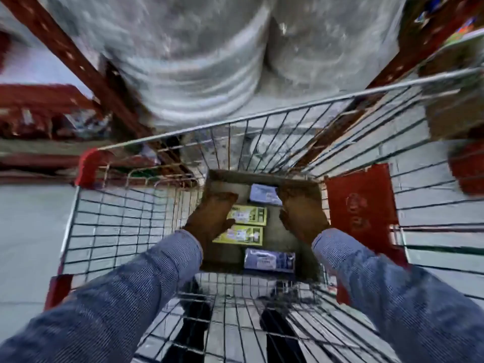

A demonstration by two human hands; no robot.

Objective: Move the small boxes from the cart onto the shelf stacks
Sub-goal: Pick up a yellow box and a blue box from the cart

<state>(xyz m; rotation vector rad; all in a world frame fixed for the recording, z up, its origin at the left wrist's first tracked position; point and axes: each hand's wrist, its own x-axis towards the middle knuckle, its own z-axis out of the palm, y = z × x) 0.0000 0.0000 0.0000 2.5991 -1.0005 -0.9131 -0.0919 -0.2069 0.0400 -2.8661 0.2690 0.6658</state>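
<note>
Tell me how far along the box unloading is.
Nothing visibly shelved yet. Both hands, left hand and right hand, reach into the brown cardboard carton in the wire cart. Two yellow-green boxes and two blue-white boxes remain inside.

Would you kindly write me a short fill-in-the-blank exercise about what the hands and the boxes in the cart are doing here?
1. Both hands reach into a cardboard carton sitting inside the wire ____.
2. Two small boxes in the carton are yellow-green; the box nearest the person is ____.
3. The left hand and right hand emerge from ____ sleeves.

Answers: cart; blue; blue
</note>
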